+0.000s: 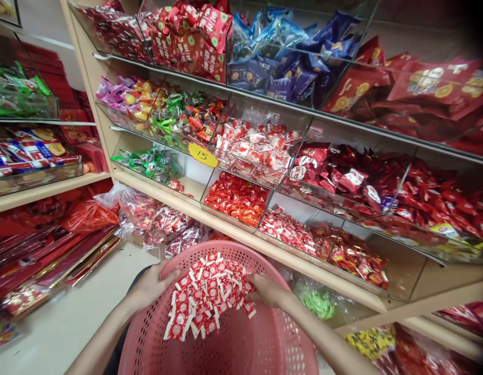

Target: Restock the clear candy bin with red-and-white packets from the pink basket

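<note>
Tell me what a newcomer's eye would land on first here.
Likely the pink perforated basket at bottom center, with red-and-white wrapped candies inside. The left hand is at its left side; the right hand is at the candies' right edge. Above, a yellow tag marked 15 stands out on the shelves.

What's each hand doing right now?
Left hand: at the pink basket, grip unclear.
Right hand: curled at the red-and-white packets; cannot tell if holding any.
</note>
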Demonstrator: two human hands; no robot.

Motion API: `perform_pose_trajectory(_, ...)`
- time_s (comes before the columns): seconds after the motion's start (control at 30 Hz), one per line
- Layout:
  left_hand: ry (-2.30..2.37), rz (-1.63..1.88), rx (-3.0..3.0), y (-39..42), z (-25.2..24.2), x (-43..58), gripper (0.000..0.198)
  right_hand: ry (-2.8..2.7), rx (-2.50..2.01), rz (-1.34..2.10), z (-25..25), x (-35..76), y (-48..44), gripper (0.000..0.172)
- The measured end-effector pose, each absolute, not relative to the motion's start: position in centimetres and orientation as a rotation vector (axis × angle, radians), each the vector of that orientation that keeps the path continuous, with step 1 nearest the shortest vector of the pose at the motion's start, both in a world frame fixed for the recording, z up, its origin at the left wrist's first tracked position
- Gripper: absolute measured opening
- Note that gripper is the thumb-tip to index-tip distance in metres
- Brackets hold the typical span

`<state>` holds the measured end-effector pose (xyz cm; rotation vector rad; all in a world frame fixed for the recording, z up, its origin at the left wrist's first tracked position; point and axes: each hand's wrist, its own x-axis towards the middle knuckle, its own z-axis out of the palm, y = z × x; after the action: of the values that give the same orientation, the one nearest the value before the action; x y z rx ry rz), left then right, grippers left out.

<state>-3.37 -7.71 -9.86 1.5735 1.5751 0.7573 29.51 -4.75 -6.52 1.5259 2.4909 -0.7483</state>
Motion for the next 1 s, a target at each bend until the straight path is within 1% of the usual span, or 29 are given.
perform_pose_trajectory(0.1,1.569,0.768,1.575,-7.8,-9.8,-3.3,0.055,2.544,1.434,-0.577,-6.1,28.1,-4.7,0.017)
perform_pose_trajectory(0.2,1.588,0.761,1.599,-7.9,-9.8,-3.4,0.053,2.606,1.379,-0.541,-6.0,25.9,-4.9,0.018)
perform_pose_trajectory(0.43,1.598,0.754,1.605,-8.1,-9.9,-3.5,0.050,2.540,1.486,-0.404,-6.9,22.5,-5.5,0.026)
perform_pose_trajectory(0.7,1.579,0.776,1.577,-8.0,-9.8,-3.5,0.055,2.609,1.603,-0.444,-7.2,23.4,-5.2,0.018)
perform_pose_trajectory(0.87,1.575,0.767,1.601,-8.1,-10.0,-3.7,0.054,2.555,1.668,-0.324,-6.5,26.0,-4.6,0.021)
perform_pose_trajectory(1.0,1.586,0.752,1.601,-8.0,-10.1,-3.7,0.053,2.478,1.633,-0.265,-6.5,27.7,-5.0,0.021)
